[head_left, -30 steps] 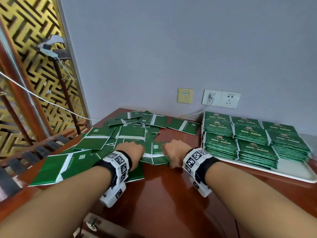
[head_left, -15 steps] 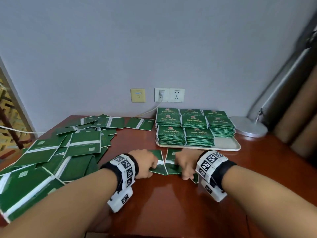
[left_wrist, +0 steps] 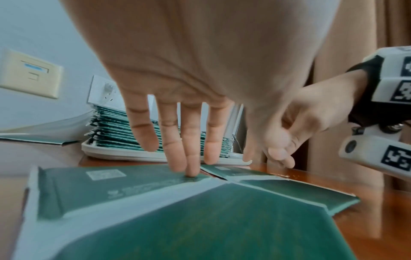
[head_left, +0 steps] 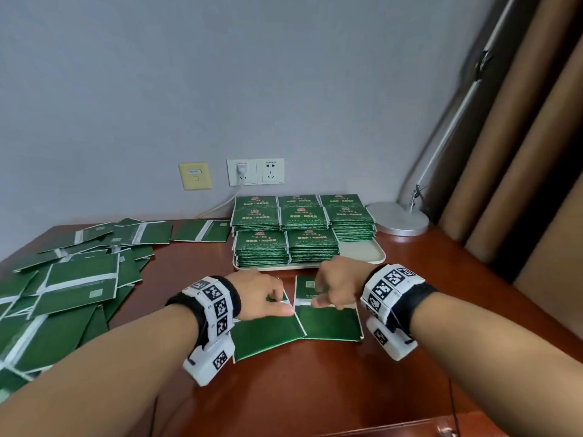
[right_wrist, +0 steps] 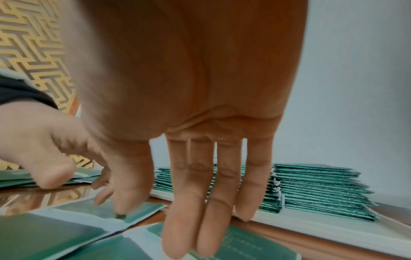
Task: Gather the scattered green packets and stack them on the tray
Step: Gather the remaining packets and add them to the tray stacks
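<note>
Nearest us, our two forearms reach over the wooden table (head_left: pixel 315 383), each with a marker-covered wrist band. Half a second ago both hands were closed down over the two packets; now the fingers are straightened and spread, and the packets lie far more exposed. Our left hand (head_left: pixel 257 294) is extended, fingertips (left_wrist: pixel 192 168) pressing the left green packet (head_left: pixel 268 335), gripping nothing. Our right hand (head_left: pixel 339 285) is likewise unclenched, fingers (right_wrist: pixel 191 219) straight down on the right green packet (head_left: pixel 329 321), thumb pressing the left one.

Both packets lie flat, backs up, just in front of the tray (head_left: pixel 362 252), their inner edges meeting between our hands. The left one's long axis slants away toward the left; the right one's runs nearly straight away from us toward the tray. Each has a white band across its middle. Their far ends are hidden under our hands, and the small print on them is too blurred to read.

Beyond, the tray holds the stacked green packets (head_left: pixel 262 244), face up, with a bare corner at its near right. The scattered green packets (head_left: pixel 79 279) lie heaped on the left, cut off by the picture's edge. Farthest, a lamp base (head_left: pixel 399 219) stands by the wall sockets (head_left: pixel 255 171).
</note>
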`<state>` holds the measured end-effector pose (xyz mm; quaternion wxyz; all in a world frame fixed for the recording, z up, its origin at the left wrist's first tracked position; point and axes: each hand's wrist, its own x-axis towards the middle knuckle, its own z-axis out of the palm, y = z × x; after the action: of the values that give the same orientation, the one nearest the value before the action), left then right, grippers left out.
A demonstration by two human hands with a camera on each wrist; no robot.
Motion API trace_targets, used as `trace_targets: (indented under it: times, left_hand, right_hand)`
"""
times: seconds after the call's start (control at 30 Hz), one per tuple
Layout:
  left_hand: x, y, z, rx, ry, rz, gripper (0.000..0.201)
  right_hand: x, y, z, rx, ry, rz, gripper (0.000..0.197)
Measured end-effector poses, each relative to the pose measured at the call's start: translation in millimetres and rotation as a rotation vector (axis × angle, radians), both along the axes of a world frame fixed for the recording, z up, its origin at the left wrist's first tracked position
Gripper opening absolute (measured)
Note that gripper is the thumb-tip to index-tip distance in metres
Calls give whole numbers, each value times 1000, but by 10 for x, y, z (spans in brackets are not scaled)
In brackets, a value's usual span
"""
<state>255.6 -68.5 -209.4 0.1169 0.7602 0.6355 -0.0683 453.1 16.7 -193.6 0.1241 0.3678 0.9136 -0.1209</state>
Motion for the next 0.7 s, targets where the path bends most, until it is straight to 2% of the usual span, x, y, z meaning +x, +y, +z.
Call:
trace_targets:
  times: [0.1, 0.27, 0.47, 0.63, 0.7]
  left_hand:
    - [-13, 86, -12, -15, -67, 44, 37]
    - [-24, 207, -87, -36, -37, 95, 45]
    - [-124, 351, -102, -43, -113, 132, 28]
    - [-172, 388, -158, -16, -140, 115, 31]
    - [-168, 405, -170, -17, -117, 104, 30]
  right_hand:
    - [-28, 132, -87, 92, 5, 19, 41]
    - [-122, 243, -196, 88, -2, 1, 26]
    - [-244, 391, -183, -20, 8, 4, 19]
    - [-275, 449, -170, -66, 14, 14, 11]
    - [-259, 463, -182, -74, 21, 25, 17]
